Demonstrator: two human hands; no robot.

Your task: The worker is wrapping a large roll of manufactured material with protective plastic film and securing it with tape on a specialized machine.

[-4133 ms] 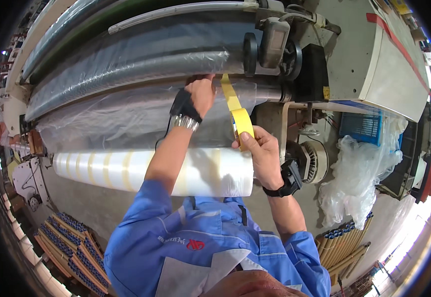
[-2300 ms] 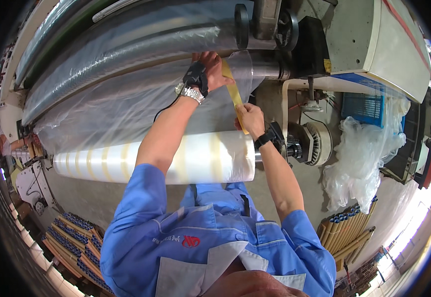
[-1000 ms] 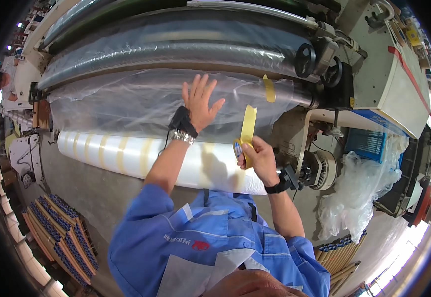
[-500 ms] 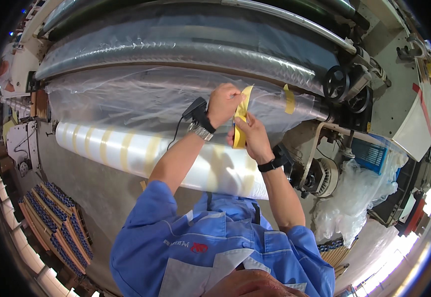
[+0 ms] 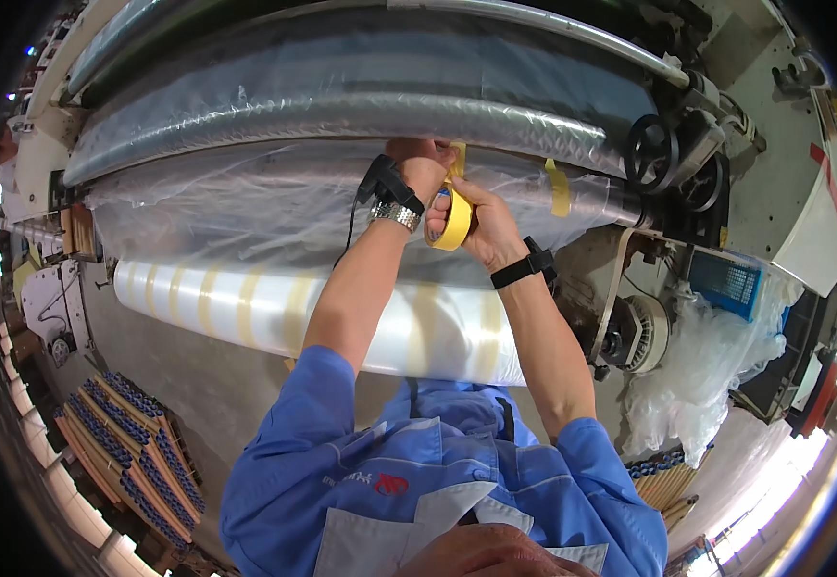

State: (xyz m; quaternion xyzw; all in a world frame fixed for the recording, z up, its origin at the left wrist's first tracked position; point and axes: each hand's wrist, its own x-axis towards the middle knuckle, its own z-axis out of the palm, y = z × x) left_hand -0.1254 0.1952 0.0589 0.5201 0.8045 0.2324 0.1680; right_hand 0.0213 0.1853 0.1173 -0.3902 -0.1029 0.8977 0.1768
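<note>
A roll of yellow adhesive tape [image 5: 457, 220] is in my right hand [image 5: 491, 231], whose fingers are curled through and around it. A short strip runs up from the roll over the clear plastic film [image 5: 274, 197]. My left hand [image 5: 419, 162] is closed at the strip's upper part, close under the film-covered roller [image 5: 341, 113]; its fingertips are partly hidden. Another yellow tape piece [image 5: 559, 188] is stuck on the film to the right. Below my hands lies a thick roll of white film [image 5: 341, 322] with yellowish bands around it.
Black handwheels [image 5: 652, 154] sit on the machine's right side. Below them are a blue basket [image 5: 726, 282] and a heap of crumpled clear plastic [image 5: 678, 385]. Cardboard tubes [image 5: 130, 452] are stacked on the floor at the left. A cable hangs from my left wrist device.
Both hands have moved away from me and slightly left, toward the film-covered roller. The tape roll has turned, so its ring shape shows, and the strip's end now reaches near the roller.
</note>
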